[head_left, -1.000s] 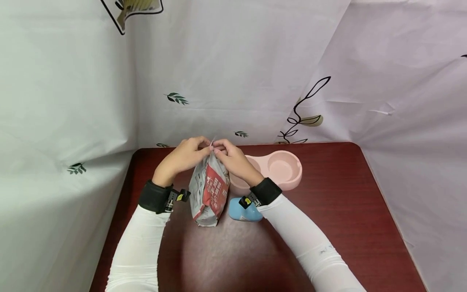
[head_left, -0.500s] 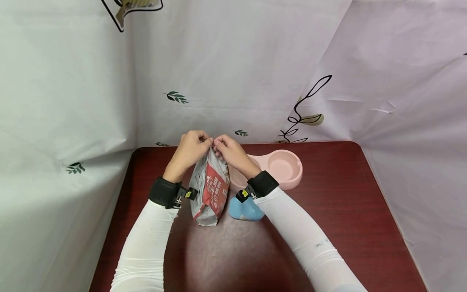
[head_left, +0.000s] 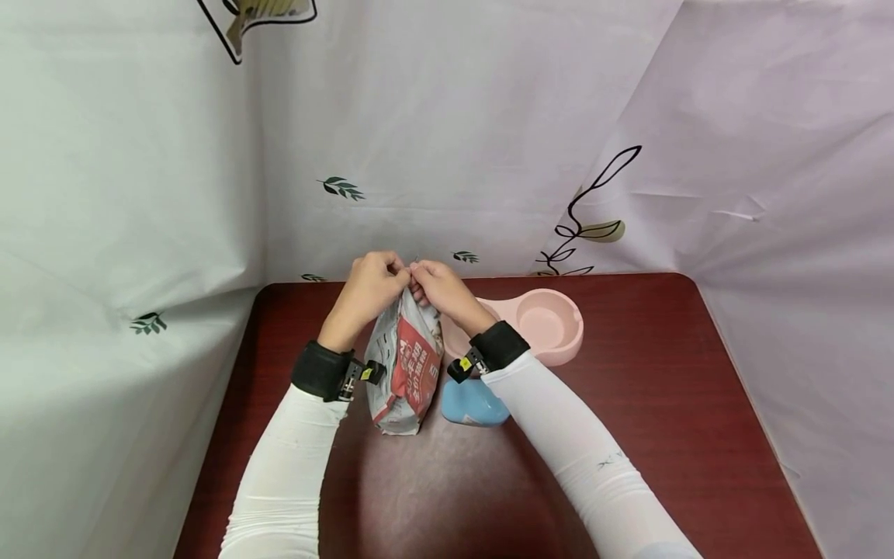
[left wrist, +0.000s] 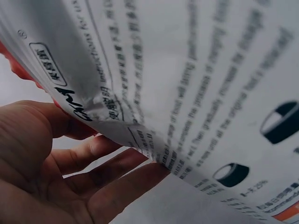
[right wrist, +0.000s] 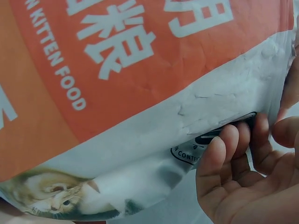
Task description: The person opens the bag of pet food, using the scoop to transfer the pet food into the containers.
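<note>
A grey and red bag of kitten food (head_left: 421, 361) stands upright on the table, its top between my two hands. My left hand (head_left: 363, 295) pinches the left side of the bag's top edge with thumb and index finger. In the left wrist view, the other fingers of that left hand (left wrist: 46, 158) lie along the printed side of the bag (left wrist: 182, 70). With thumb and curled fingers, my right hand (head_left: 448, 295) pinches the top edge from the right. The right wrist view shows this hand (right wrist: 247, 182) against the bag's orange front (right wrist: 154, 65). The fingertips partly hide the top edge.
A pink double bowl (head_left: 571, 341) sits just right of the bag, its left half partly behind my right hand and forearm. In front of it lies a smooth blue object (head_left: 469, 402), partly under the right sleeve. Patterned cloth (head_left: 454, 155) hangs behind the dark red table (head_left: 649, 404).
My left hand and forearm have shifted right and slightly up, and its fingers have curled more. The right hand has risen a little. The bag stays in place, its top still held.
</note>
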`<state>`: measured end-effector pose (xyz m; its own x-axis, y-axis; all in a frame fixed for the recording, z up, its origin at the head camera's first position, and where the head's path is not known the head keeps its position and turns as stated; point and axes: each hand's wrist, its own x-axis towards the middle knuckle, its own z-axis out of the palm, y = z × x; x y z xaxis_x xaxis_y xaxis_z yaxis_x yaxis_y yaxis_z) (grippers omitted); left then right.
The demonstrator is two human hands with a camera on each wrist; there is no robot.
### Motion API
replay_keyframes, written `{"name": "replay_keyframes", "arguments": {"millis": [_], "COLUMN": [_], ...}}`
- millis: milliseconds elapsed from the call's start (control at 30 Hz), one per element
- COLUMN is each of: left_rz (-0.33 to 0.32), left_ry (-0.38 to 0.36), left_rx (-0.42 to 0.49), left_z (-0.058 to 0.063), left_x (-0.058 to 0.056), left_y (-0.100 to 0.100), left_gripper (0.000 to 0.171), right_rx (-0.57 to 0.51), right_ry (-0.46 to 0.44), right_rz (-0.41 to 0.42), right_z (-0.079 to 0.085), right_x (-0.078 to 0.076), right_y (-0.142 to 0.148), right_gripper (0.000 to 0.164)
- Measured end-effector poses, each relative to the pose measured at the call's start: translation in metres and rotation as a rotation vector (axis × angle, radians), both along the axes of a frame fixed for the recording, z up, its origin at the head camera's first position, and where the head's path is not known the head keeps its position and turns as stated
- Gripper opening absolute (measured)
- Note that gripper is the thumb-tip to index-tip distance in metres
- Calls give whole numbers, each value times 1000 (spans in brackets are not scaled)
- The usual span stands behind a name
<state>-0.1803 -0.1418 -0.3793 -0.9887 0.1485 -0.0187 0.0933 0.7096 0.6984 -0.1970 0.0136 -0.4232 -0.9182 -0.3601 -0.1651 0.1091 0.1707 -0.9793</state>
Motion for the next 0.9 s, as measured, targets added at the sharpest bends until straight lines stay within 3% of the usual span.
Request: {"name": "replay_keyframes", "arguments": {"millis": [367, 900], "left_rz": [9, 6], "left_ry": [68, 105], "left_rx": [-82, -99], "left_z": [2, -3], "left_x": [3, 4], "left_y": [4, 6], "left_gripper": [16, 17], "right_rx": [-8, 11], "right_ry": [-47, 45], "right_rz": [-20, -114], "right_z": [4, -3], "right_x": [-1, 0], "right_y": [-3, -10], "right_gripper": [35, 32]}}
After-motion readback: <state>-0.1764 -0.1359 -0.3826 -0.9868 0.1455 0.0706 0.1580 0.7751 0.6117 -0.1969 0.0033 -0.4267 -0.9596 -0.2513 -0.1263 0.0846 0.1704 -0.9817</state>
